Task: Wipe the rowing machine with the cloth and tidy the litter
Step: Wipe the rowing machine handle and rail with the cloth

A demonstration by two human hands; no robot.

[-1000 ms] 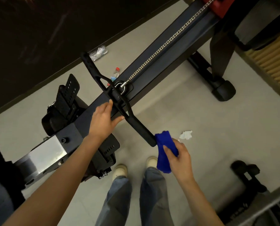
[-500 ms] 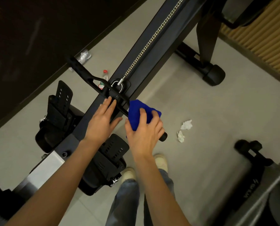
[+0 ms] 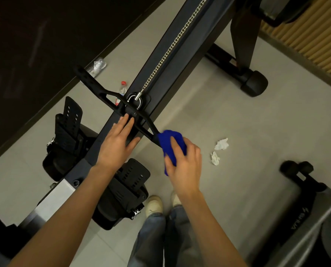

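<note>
The rowing machine's dark rail [image 3: 172,60] runs diagonally from lower left to upper right, with a silver chain along it. Its black handle bar [image 3: 95,85] lies across the rail. My right hand [image 3: 184,162] grips a blue cloth [image 3: 170,143] wrapped around the handle's right end. My left hand [image 3: 116,143] rests flat on the rail just below the handle's middle, fingers straight. Two crumpled white tissues [image 3: 221,144] lie on the floor to the right of the cloth. A plastic bottle with a red cap [image 3: 122,89] and a crushed clear bottle [image 3: 98,67] lie left of the rail.
Black footrests [image 3: 70,128] flank the rail. The machine's rear foot [image 3: 253,83] stands at upper right. Dark dumbbells [image 3: 299,170] and another machine's frame sit at lower right. A dark wall borders the left. My shoes [image 3: 155,206] stand on the grey tile floor.
My right hand has slid the blue cloth back outward along the handle toward its right end. The left hand has stayed on the rail.
</note>
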